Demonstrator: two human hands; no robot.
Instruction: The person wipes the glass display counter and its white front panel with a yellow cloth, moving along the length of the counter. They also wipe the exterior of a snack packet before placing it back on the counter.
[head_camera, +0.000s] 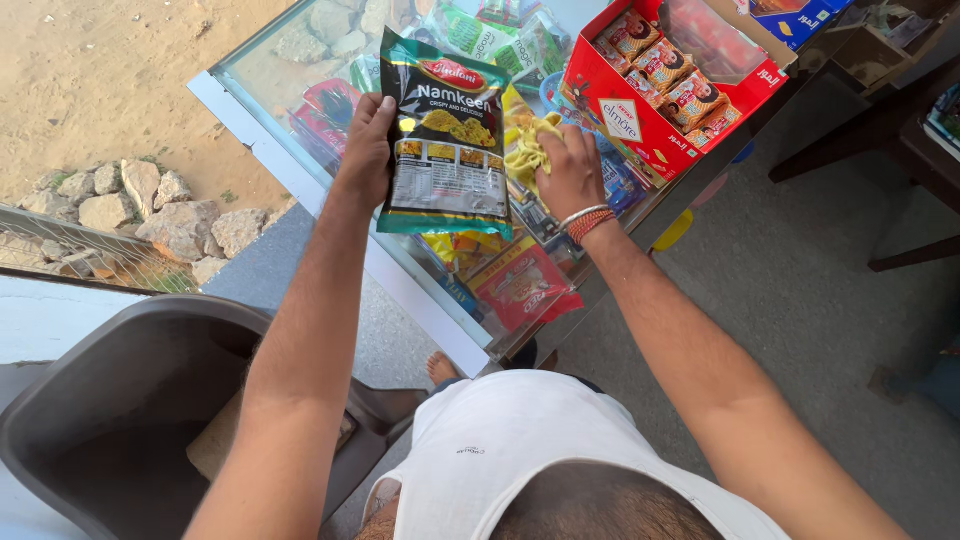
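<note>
My left hand (367, 150) grips the left edge of a dark green snack packet (447, 140), holding it flat above the glass counter top (290, 100). My right hand (571, 170) presses a crumpled yellow cloth (527, 148) against the glass just right of the packet. Bangles sit on my right wrist. More snack packets, red and yellow, show through the glass underneath.
An open red cardboard box (640, 110) of small snack packs stands on the counter at the right. A dark grey plastic chair (120, 400) is at the lower left. Dark wooden furniture (890, 130) stands at the far right. Sand and stones lie beyond the counter.
</note>
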